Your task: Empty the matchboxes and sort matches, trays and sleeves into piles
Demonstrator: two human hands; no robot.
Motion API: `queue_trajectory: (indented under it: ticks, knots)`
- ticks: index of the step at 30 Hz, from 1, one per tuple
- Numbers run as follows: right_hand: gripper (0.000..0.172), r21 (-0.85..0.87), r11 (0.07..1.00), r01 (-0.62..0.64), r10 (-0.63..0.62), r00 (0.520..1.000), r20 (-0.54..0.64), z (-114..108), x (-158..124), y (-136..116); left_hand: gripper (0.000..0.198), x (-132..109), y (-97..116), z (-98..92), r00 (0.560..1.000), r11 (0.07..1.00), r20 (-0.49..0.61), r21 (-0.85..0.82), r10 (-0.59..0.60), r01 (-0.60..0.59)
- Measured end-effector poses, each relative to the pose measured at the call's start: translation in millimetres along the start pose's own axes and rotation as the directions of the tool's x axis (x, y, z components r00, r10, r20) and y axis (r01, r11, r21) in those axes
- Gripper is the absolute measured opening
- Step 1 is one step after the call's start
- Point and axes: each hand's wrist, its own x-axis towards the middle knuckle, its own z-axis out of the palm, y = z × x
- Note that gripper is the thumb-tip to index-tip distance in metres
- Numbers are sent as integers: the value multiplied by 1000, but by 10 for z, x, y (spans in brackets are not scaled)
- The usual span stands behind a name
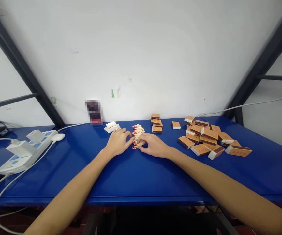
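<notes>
A pile of red-headed matches (138, 130) lies on the blue table between my two hands, most of their heads pointing left. My left hand (118, 141) rests at the left side of the pile. Its thumb is apart from its curved fingers, and the thumb tip is at the match heads. On the right side, my right hand (154, 144) has its thumb and index finger closed on matches at the near end of the pile. How many it pinches is hidden. White matchbox trays (111, 125) lie just beyond my left hand.
Several matchboxes (156, 129) are stacked near the wall, with a single matchbox (176, 125) to their right. A large heap of matchboxes (208, 135) spreads on the right. At left are a white power strip (18, 161) and cables. A pixelated object (94, 111) stands against the wall.
</notes>
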Motion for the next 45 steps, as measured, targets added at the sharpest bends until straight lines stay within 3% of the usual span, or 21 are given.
queue_trajectory:
  ticks: [8, 15, 19, 22, 25, 34, 41, 45]
  knots:
    - [11, 10, 998, -65, 65, 998, -13, -8, 26, 41, 21, 8, 77, 83, 998, 998, -23, -35, 50, -51]
    - [18, 32, 991, -129, 129, 992, -2, -1, 28, 55, 22, 8, 56, 6, 994, 987, -66, -132, 82, -90]
    - [19, 36, 989, -145, 145, 989, 3, 4, 27, 64, 20, -29, -59, -107, 990, 990, 44, -42, 136, -134]
    - [19, 40, 988, -150, 149, 989, 12, 4, 25, 72, 18, -58, -130, -134, 967, 978, 158, -75, 202, -192]
    - [20, 45, 988, -149, 148, 989, 23, 3, 22, 81, 15, -68, -149, -101, 959, 971, 178, -128, 221, -200]
    - [20, 53, 986, -159, 158, 987, 30, 1, 22, 73, 13, -75, -82, -80, 976, 964, 59, -183, 209, -195]
    - [25, 25, 986, -163, 163, 986, 21, -42, 27, 40, 29, -49, 52, 1, 981, 980, 46, -74, 190, -186]
    - [27, 1, 990, -143, 143, 990, -4, -48, 30, 48, 33, -48, -41, -26, 992, 991, -33, -53, 123, -124]
